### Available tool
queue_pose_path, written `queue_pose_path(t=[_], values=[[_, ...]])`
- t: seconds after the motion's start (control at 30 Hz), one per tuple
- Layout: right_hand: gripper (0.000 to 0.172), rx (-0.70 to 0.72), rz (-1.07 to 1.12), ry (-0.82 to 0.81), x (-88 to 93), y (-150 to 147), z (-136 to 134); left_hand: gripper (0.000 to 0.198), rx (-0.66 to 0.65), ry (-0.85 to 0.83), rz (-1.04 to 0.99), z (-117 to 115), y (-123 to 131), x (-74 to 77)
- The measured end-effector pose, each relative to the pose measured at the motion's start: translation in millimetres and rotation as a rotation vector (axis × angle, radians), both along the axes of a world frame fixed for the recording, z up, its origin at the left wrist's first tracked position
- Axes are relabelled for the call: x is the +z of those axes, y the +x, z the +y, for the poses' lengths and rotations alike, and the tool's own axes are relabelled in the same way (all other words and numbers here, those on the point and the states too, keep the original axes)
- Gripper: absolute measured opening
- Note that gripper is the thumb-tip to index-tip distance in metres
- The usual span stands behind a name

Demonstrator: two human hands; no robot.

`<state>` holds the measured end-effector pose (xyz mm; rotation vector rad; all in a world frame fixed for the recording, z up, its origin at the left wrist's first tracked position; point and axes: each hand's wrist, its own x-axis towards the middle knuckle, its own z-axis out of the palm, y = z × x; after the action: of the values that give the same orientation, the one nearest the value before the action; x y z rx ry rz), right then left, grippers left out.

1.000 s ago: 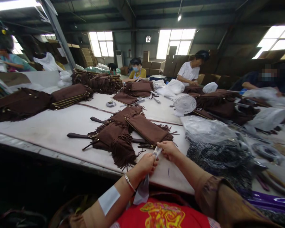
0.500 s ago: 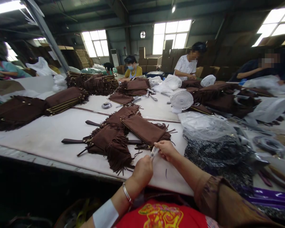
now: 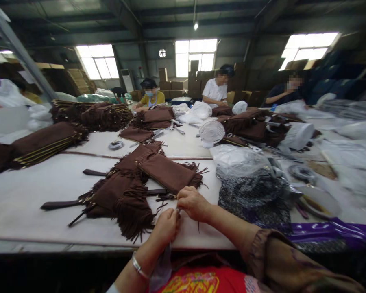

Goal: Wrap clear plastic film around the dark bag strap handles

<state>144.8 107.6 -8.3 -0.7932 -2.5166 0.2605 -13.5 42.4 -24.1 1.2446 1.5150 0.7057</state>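
Observation:
My left hand and my right hand meet at the near edge of the white table, fingers pinched together on a clear plastic bag that hangs down from my left hand toward my lap. Just beyond my hands lies a brown suede fringed bag, on top of a small heap of the same fringed bags with dark straps sticking out to the left.
Stacks of brown fringed bags lie at the left and far side. A small white fan, a pile of plastic bags and dark patterned fabric sit to the right. Three people work at the far end.
My hands have drawn closer together and nearer to me, and the plastic between them has bunched up. The view has swung to the right and down.

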Motion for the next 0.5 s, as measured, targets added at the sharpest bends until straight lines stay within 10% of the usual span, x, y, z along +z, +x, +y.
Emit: queue_pose_path(t=[0.17,0.33,0.5], values=[[0.005,-0.025,-0.142,0.040,3.3,-5.6,5.6,0.030,-0.148,0.312,0.474,8.1,3.0,-0.7],[0.013,-0.156,0.033,0.133,24.7,9.0,-26.8,0.034,-0.195,0.274,0.505,14.1,3.5,3.5],[0.016,-0.561,0.407,0.177,64.1,119.4,-49.2,0.037,-0.097,0.133,0.270,16.2,-3.3,-3.5]])
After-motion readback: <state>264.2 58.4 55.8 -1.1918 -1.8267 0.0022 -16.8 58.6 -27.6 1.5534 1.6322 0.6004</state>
